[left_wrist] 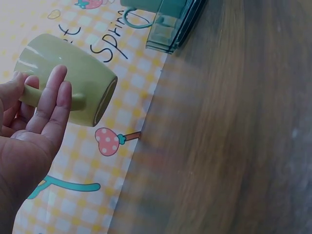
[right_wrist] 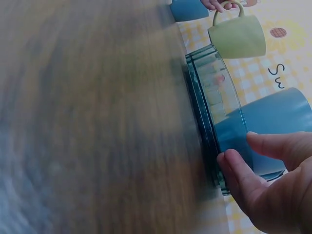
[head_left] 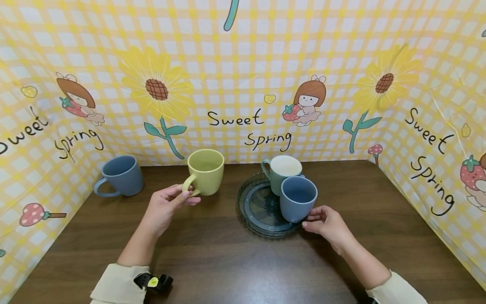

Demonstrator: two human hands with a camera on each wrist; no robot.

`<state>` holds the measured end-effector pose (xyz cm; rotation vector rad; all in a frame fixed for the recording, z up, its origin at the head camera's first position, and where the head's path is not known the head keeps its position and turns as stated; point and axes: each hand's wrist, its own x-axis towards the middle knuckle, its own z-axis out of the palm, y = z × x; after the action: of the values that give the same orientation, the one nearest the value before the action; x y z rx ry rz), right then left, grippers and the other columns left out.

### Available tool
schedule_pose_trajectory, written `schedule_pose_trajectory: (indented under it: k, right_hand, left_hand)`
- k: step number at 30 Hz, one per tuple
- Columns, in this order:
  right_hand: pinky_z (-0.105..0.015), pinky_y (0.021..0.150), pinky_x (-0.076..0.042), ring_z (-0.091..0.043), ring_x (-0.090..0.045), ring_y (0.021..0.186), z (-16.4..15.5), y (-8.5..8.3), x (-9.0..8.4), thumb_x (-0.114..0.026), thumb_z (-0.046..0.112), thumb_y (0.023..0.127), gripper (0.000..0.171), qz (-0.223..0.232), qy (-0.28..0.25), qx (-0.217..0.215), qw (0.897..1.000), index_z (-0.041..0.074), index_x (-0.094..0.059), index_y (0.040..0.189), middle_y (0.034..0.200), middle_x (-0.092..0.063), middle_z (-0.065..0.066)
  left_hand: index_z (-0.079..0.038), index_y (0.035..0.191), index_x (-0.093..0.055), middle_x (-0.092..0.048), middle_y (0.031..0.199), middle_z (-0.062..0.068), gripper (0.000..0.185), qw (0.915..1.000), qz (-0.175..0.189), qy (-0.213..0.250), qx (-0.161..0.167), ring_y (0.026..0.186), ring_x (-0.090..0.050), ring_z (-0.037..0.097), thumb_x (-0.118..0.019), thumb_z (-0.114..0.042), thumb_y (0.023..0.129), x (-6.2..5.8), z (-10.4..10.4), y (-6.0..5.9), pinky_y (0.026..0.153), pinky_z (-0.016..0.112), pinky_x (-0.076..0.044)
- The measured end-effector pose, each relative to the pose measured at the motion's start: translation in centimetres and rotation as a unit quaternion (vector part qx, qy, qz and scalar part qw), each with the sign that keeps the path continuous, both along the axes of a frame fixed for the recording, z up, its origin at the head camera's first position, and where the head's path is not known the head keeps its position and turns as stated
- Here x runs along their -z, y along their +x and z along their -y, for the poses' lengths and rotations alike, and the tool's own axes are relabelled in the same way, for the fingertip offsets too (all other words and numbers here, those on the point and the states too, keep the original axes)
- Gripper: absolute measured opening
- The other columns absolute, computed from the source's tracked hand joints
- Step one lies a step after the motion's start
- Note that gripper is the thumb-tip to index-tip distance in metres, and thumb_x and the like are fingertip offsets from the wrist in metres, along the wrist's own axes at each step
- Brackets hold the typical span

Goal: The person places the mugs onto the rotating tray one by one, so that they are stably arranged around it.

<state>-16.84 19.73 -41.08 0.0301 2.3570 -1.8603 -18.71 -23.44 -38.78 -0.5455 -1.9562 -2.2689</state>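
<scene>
My left hand (head_left: 166, 207) pinches the handle of a yellow-green mug (head_left: 207, 173) and holds it upright above the table. In the left wrist view, two fingers extend past the handle of this mug (left_wrist: 73, 78). My right hand (head_left: 330, 226) rests its fingertips against the right side of a clear dark-tinted round tray (head_left: 258, 226), close beside a blue mug. This handled blue mug (head_left: 298, 200) stands in the tray, in front of a green mug with a white inside (head_left: 279, 173). In the right wrist view, the fingers (right_wrist: 236, 170) lie along the outer wall of the tray (right_wrist: 207, 92).
Another blue mug (head_left: 122, 175) stands at the back left of the brown wooden table (head_left: 212, 261), its handle towards the left. A yellow checked cloth (head_left: 235, 63) with printed flowers walls in the table at the back and both sides.
</scene>
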Motion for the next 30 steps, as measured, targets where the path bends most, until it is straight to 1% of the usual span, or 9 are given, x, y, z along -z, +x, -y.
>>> schedule_pose_trajectory:
  k: [5,10,12,15,18,20,24,26,30]
  right_hand:
    - [-0.027,0.077,-0.058,-0.018,-0.067,0.089,-0.4,-0.2,0.0,-0.073,-0.003,0.083,0.051,-0.011,-0.029,-0.006,0.999,-0.016,-0.047,0.125,0.115,-0.060,-0.028]
    - [-0.026,0.085,-0.055,-0.016,-0.065,0.103,-1.0,-0.7,0.4,-0.069,-0.005,0.086,0.063,-0.016,-0.080,-0.025,0.996,-0.015,-0.036,0.139,0.136,-0.045,-0.034]
    - [-0.027,0.087,-0.055,-0.015,-0.063,0.105,-1.1,-0.8,0.5,-0.067,-0.006,0.087,0.065,-0.008,-0.103,-0.028,0.994,-0.015,-0.032,0.142,0.142,-0.039,-0.035]
    - [-0.030,0.089,-0.055,-0.011,-0.063,0.103,-1.2,-1.0,0.5,-0.063,-0.009,0.088,0.065,0.004,-0.143,-0.028,0.989,-0.016,-0.028,0.143,0.144,-0.034,-0.035]
    - [-0.033,0.090,-0.055,-0.011,-0.065,0.098,-1.2,-1.1,0.5,-0.060,-0.013,0.088,0.064,0.010,-0.171,-0.025,0.985,-0.017,-0.028,0.143,0.141,-0.037,-0.032]
    - [-0.034,0.090,-0.055,-0.012,-0.066,0.095,-1.1,-1.1,0.5,-0.060,-0.013,0.089,0.063,0.013,-0.181,-0.023,0.983,-0.018,-0.028,0.142,0.137,-0.042,-0.029]
    - [-0.035,0.089,-0.055,-0.013,-0.067,0.090,-1.1,-1.1,0.5,-0.060,-0.013,0.089,0.061,0.016,-0.193,-0.019,0.981,-0.020,-0.028,0.141,0.130,-0.050,-0.021]
    - [-0.035,0.088,-0.055,-0.013,-0.067,0.090,-1.0,-1.1,0.5,-0.060,-0.013,0.089,0.062,0.016,-0.195,-0.016,0.981,-0.020,-0.028,0.141,0.129,-0.051,-0.021]
    - [-0.032,0.087,-0.056,-0.012,-0.067,0.089,-0.9,-0.9,0.6,-0.062,-0.013,0.087,0.062,0.014,-0.180,-0.005,0.984,-0.020,-0.031,0.140,0.132,-0.049,-0.024]
  left_hand:
    - [0.018,0.118,-0.058,-0.070,0.108,0.013,0.026,0.9999,-0.004,0.003,0.015,0.086,-0.072,0.022,-0.056,0.002,0.097,-0.1,-0.4,0.0,0.086,0.035,-0.056]
    - [-0.004,0.110,-0.071,-0.070,0.107,0.013,0.021,0.9997,-0.004,0.006,0.025,0.086,-0.072,0.022,-0.056,0.002,0.097,-0.1,-0.8,0.0,0.088,0.034,-0.056]
    - [-0.005,0.110,-0.071,-0.069,0.107,0.013,0.021,0.9995,-0.005,0.008,0.029,0.086,-0.072,0.022,-0.055,0.002,0.097,0.0,-1.0,-0.1,0.088,0.034,-0.056]
    - [0.009,0.113,-0.065,-0.069,0.106,0.014,0.020,0.9993,-0.009,0.011,0.035,0.086,-0.072,0.023,-0.055,0.003,0.097,0.1,-1.2,-0.1,0.088,0.035,-0.055]
    - [0.019,0.116,-0.058,-0.069,0.105,0.012,0.024,0.9991,-0.012,0.009,0.040,0.086,-0.072,0.023,-0.055,0.003,0.097,0.1,-1.5,-0.1,0.088,0.035,-0.056]
    - [0.016,0.114,-0.060,-0.069,0.105,0.012,0.023,0.9990,-0.012,0.007,0.042,0.086,-0.072,0.023,-0.056,0.003,0.097,0.1,-1.6,-0.1,0.088,0.036,-0.056]
    - [0.004,0.110,-0.068,-0.068,0.105,0.014,0.018,0.9988,-0.011,0.001,0.048,0.086,-0.072,0.024,-0.057,0.003,0.096,0.1,-2.0,-0.2,0.087,0.038,-0.056]
    - [0.005,0.111,-0.067,-0.067,0.106,0.016,0.018,0.9987,-0.009,0.000,0.050,0.086,-0.072,0.025,-0.057,0.003,0.096,0.0,-2.1,-0.2,0.087,0.038,-0.056]
    - [0.018,0.115,-0.058,-0.066,0.107,0.017,0.026,0.9987,-0.003,-0.004,0.051,0.087,-0.072,0.024,-0.057,0.001,0.097,0.0,-2.5,-0.2,0.089,0.038,-0.056]
